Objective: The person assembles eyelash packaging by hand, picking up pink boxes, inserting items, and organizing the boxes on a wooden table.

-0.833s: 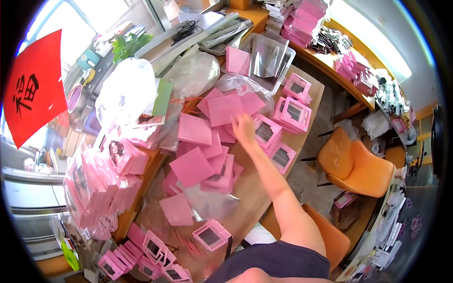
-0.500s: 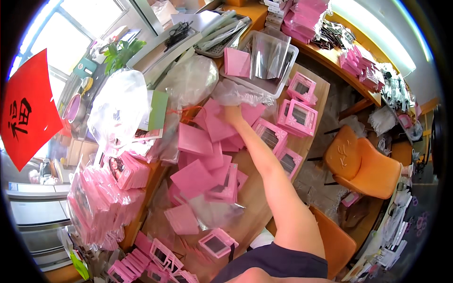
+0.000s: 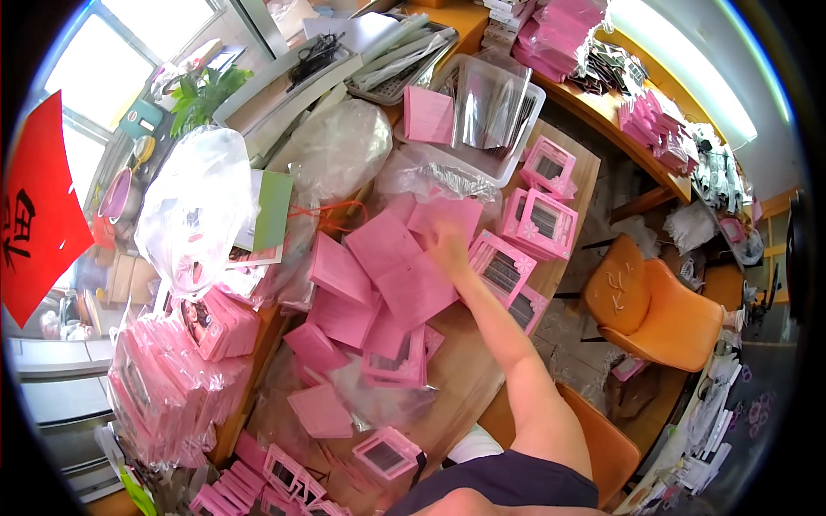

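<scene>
My right hand (image 3: 447, 248) reaches over the heap in the middle of the table and touches or hovers over a flat pink box (image 3: 456, 217); its fingers are smeared by motion. Just left of it lie more pink boxes, one tilted (image 3: 380, 245) and another (image 3: 418, 292) overlapping it. A windowed pink box (image 3: 397, 365) is partly buried under the heap. To the right of my wrist stand pink boxes with clear windows, one (image 3: 502, 268) showing dark rows inside. My left hand is out of view.
A clear plastic tub (image 3: 516, 146) with clear sleeves stands at the far side. Bagged pink boxes (image 3: 163, 378) are piled at the left. Clear bags (image 3: 340, 142) lie behind the heap. Orange chairs (image 3: 680, 310) stand at the right; a windowed box (image 3: 387, 453) lies near me.
My right hand has moved nearer and slightly right. Pink boxes in the middle of the heap have shifted nearer and now overlap differently. The whole view has shifted a little.
</scene>
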A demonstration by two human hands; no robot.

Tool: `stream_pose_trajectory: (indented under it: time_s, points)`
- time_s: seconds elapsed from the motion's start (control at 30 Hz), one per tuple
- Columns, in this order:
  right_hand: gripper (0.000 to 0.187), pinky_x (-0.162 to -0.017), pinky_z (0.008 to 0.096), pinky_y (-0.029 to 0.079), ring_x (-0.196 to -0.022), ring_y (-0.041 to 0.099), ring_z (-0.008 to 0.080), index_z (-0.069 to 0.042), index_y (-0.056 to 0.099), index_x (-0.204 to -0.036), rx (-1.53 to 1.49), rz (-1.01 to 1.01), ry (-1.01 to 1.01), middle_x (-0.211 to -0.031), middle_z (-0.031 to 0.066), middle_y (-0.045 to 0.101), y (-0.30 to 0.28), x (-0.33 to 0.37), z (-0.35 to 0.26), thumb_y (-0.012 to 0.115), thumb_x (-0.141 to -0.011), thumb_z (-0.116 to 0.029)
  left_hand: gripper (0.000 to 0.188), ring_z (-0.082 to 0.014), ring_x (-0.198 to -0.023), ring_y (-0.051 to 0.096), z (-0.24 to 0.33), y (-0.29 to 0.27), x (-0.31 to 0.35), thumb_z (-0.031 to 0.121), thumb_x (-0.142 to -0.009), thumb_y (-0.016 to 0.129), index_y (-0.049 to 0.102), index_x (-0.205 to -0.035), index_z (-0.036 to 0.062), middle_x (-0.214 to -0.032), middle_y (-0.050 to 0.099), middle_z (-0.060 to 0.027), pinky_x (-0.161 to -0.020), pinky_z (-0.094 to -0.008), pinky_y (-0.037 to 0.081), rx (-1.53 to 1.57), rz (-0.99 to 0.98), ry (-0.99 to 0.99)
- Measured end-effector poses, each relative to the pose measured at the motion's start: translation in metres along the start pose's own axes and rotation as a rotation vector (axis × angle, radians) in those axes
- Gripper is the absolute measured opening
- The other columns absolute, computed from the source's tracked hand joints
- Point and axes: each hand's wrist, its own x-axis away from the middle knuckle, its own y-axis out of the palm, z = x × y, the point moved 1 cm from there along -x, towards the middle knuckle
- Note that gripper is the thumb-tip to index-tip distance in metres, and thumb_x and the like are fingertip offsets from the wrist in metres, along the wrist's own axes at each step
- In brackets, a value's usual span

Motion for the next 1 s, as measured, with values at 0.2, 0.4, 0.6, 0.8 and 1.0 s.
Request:
stream_pose_trajectory:
  time_s: [0.2, 0.4, 0.6, 0.8, 1.0]
  points:
    - [0.040, -0.081, 0.0486, 0.050, -0.093, 0.065, 0.0388, -0.003, 0.070, -0.093, 0.069, 0.158, 0.279, -0.096, 0.0204, 0.069, 0.008, -0.069, 0.049, 0.069, -0.082, -0.041, 0.023, -0.0183, -0.067, 0.063, 0.016, -0.007, -0.008, 0.024, -0.095, 0.058, 0.067, -0.094, 0.0031, -0.079, 0.066, -0.0067, -0.060, -0.0328, 0.052, -0.028, -0.006, 0.021]
    - [0.029, -0.077, 0.0496, 0.050, -0.087, 0.066, 0.0389, -0.003, 0.069, -0.095, -0.005, 0.100, 0.199, -0.091, 0.0218, 0.068, 0.037, -0.075, 0.030, 0.060, -0.088, -0.029, 0.023, -0.0185, -0.067, 0.063, 0.012, -0.003, -0.005, 0.025, -0.095, 0.057, 0.066, -0.095, 0.0033, -0.079, 0.066, -0.0069, -0.060, -0.0328, 0.052, -0.008, 0.010, 0.009]
    - [0.023, -0.072, 0.0480, 0.051, -0.082, 0.066, 0.0365, -0.004, 0.066, -0.101, 0.075, 0.179, -0.034, -0.091, 0.0192, 0.067, 0.044, -0.134, 0.043, 0.053, -0.089, -0.019, 0.023, -0.0186, -0.067, 0.063, -0.003, 0.010, 0.005, 0.025, -0.096, 0.057, 0.066, -0.096, 0.0036, -0.079, 0.065, -0.0071, -0.060, -0.0327, 0.052, 0.050, 0.027, -0.013]
    - [0.021, -0.065, 0.0446, 0.053, -0.078, 0.067, 0.0318, -0.006, 0.066, -0.097, 0.350, -0.020, -0.243, -0.087, 0.0158, 0.067, 0.113, -0.171, 0.019, 0.052, -0.090, -0.021, 0.023, -0.0188, -0.067, 0.063, -0.057, 0.041, 0.031, 0.025, -0.096, 0.057, 0.065, -0.097, 0.0038, -0.079, 0.065, -0.0073, -0.059, -0.0326, 0.053, 0.212, 0.066, -0.040]
    - [0.021, -0.057, 0.0411, 0.054, -0.073, 0.068, 0.0272, -0.008, 0.066, -0.093, 0.821, -0.164, -0.510, -0.083, 0.0124, 0.067, 0.141, -0.162, 0.070, 0.051, -0.090, -0.022, 0.032, -0.0164, -0.065, 0.064, -0.100, 0.073, 0.029, 0.029, -0.094, 0.058, 0.069, -0.096, -0.0008, -0.074, 0.067, -0.0070, -0.057, -0.0335, 0.053, 0.371, 0.066, 0.075]
